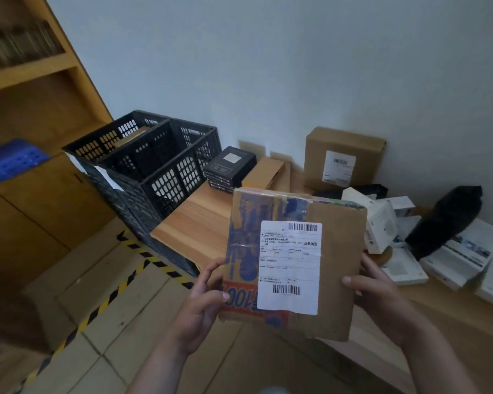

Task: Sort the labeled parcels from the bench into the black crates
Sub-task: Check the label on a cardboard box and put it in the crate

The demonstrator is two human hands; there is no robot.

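Both hands hold one flat cardboard parcel upright above the front edge of the surface, label facing the camera. The left hand grips its lower left edge, thumb on the face and fingers behind; the right hand grips the right edge the same way.

The step in hand looks like reading the white label to pick a crate. To do it well, keep the parcel steady and square to the eyes, with the thumbs off the print and barcodes. Then carry it left and lower it flat into the chosen crate instead of tossing it, since the crate walls are tall.

The black crates stand in a row at the surface's left end. The far one holds something brown, probably a parcel; the middle and near ones show dark interiors, and I cannot tell whether anything lies in them.

Unsorted parcels remain along the back edge: a black box, a flat brown one, a brown carton, and at the right end white boxes and a black bag.
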